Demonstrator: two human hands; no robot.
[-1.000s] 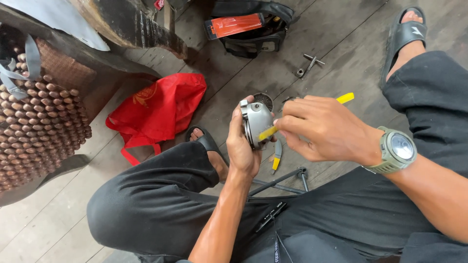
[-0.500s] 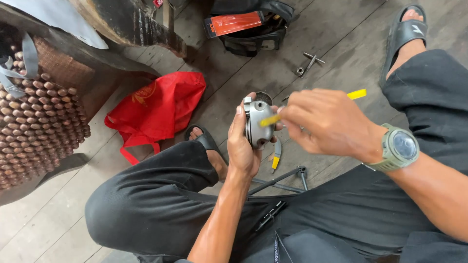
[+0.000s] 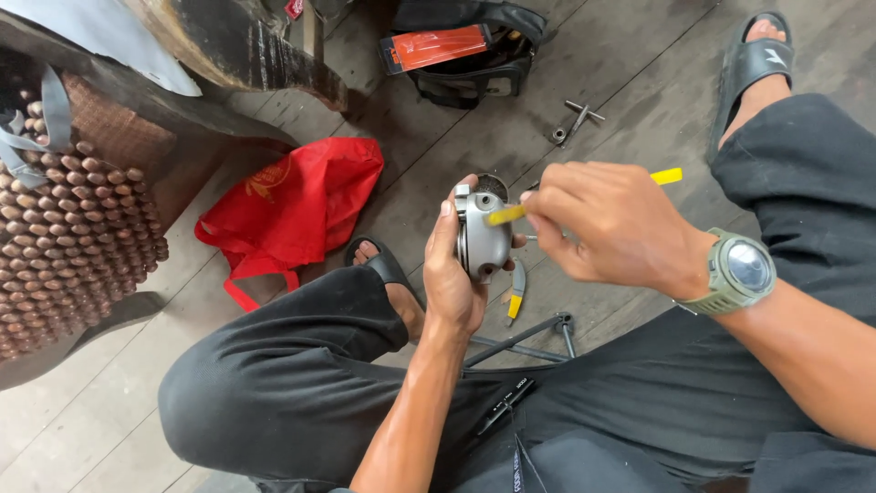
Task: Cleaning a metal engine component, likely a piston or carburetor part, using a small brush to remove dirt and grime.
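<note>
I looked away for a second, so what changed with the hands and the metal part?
The right hand shifted slightly up with its yellow-handled tool, tip still at the grey metal part. The left hand keeps its grip on the part. Red bag unmoved.

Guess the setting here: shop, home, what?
Probably an informal repair spot on a plank floor, not a fitted shop. Loose metal tools lie on the boards by an open tool bag, and the left hand holds a small metal part.

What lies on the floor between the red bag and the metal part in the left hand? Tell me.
In the head view, a black sandal on the person's foot lies between the red bag and the grey metal part gripped by the left hand.
</note>
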